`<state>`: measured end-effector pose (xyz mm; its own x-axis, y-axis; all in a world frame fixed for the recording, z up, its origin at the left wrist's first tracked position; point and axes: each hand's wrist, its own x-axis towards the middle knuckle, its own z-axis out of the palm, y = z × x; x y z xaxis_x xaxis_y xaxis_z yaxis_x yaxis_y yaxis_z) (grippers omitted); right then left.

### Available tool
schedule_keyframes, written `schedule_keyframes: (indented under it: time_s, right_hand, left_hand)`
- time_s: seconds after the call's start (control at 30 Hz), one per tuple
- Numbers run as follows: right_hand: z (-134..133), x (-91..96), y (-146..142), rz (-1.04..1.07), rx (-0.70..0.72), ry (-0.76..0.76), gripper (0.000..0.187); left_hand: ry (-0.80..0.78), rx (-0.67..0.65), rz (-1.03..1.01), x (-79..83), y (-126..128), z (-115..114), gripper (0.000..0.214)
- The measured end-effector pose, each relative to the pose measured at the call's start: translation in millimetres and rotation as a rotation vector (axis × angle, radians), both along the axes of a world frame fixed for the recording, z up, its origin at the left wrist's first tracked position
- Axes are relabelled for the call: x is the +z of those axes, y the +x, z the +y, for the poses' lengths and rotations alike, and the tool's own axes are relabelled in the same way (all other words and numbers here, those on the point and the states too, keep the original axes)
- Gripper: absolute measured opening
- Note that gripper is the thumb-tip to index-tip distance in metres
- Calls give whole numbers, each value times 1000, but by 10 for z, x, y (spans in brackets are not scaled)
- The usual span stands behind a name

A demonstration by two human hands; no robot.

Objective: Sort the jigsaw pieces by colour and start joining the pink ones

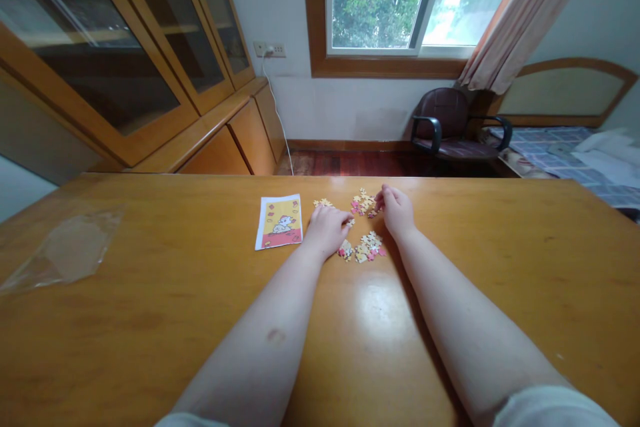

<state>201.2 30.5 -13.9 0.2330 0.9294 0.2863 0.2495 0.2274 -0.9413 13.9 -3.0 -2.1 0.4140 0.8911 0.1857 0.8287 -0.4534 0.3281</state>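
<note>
My left hand (pixel 327 228) is closed low over the table, fingertips together on a small pale jigsaw puzzle piece (pixel 351 222). Just right of it, my right hand (pixel 397 210) has its fingers curled together beside the far pile of puzzle pieces (pixel 364 202); whatever is in its fingertips is too small to make out. Nearer to me lies another pile of yellow, white and pink pieces (pixel 369 247). A few more pieces (pixel 323 203) show behind my left hand. Left of that hand lies a picture card (pixel 281 221) with a white cartoon animal on yellow and pink.
A clear plastic bag (pixel 70 243) lies flat at the left of the wooden table (pixel 200 320). Beyond the far edge are a glass-door cabinet (pixel 150 47), a dark armchair (pixel 445 120), a window and a bed (pixel 565 147). A white cable hangs from the wall socket (pixel 270 49).
</note>
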Motion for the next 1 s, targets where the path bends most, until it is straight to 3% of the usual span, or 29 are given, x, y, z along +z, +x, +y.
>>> schedule_keyframes:
  time_s: [0.67, 0.9, 1.0]
  right_hand:
    - [39, -47, 17, -18, 7, -33, 49]
    - [29, -43, 18, -50, 4, -36, 49]
    - [28, -38, 12, -27, 13, -39, 47]
  left_hand:
    - [13, -8, -30, 31, 12, -12, 13]
    - [24, 291, -1, 60, -37, -9, 15]
    - [32, 333, -4, 64, -52, -9, 18]
